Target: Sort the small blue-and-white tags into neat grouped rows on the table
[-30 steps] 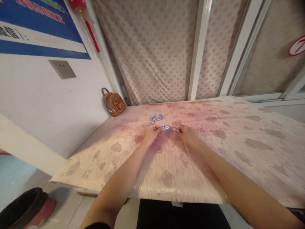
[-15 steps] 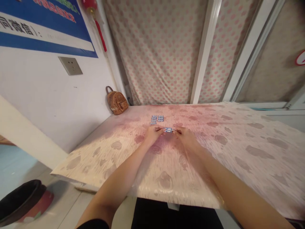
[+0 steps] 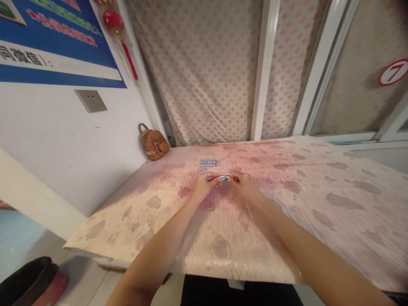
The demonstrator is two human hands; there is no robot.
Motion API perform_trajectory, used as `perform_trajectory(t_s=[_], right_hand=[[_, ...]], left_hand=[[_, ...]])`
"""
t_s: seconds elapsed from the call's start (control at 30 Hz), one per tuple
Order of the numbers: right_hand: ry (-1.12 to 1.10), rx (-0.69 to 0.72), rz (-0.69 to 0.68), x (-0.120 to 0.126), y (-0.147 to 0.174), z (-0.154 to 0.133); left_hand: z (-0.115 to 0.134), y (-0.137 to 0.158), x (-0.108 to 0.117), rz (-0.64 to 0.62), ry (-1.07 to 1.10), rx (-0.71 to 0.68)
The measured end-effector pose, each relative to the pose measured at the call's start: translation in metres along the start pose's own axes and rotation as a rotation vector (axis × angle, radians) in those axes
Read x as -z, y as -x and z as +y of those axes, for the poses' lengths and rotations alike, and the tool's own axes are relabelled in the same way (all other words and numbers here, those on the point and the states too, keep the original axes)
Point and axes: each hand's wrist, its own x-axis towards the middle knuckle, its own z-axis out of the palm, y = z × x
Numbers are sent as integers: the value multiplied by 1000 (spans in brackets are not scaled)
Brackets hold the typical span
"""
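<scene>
Over the middle of the table, my left hand and my right hand face each other with fingers pinched. Between them is a small blue-and-white printed piece, gripped at its left end by one hand and its right end by the other. Its exact kind is too small to make out, and the fingertips cover its ends. Just beyond my left hand, similar small blue-and-white pieces lie in two short columns on the patterned tablecloth.
A brown mini backpack sits at the table's far left corner against the wall. Behind the table hangs a dotted curtain. A dark-rimmed red bin stands on the floor at lower left. The table's near edge runs close to my body.
The piece between my hands looks narrower from front to back and tilted differently. Both hands stay pinched at its ends. My view has tipped up and shifted slightly to the right.
</scene>
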Motion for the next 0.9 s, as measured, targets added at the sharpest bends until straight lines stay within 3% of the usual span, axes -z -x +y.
perform_trajectory(t_s=[0.67,0.9], right_hand=[[-51,25,3,-4,1,1],[-232,18,40,-7,-1,9]], left_hand=[[1,1,0,-41,1,10],[0,-1,0,-28,39,26]])
